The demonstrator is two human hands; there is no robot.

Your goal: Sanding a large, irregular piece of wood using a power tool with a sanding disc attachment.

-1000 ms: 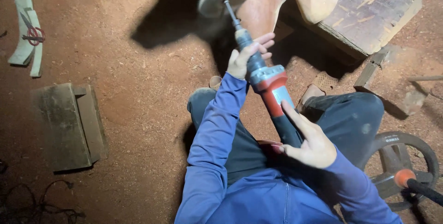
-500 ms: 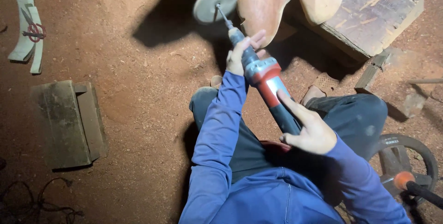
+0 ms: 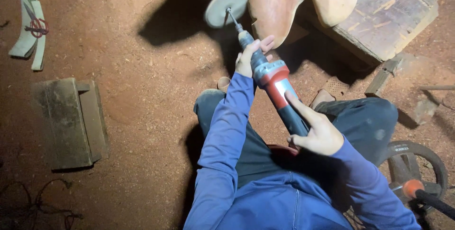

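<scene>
- Both hands gripped the grinder: my left hand was clenched round its dark neck, my right hand wrapped the rear handle, forefinger stretched along the red body.
- Grinder ran up and away from me, between my knees.
- Its disc stood beyond my left hand, just beside the pale carving; contact I couldn't tell.
- Carving rested against a plank on the red floor.
</scene>
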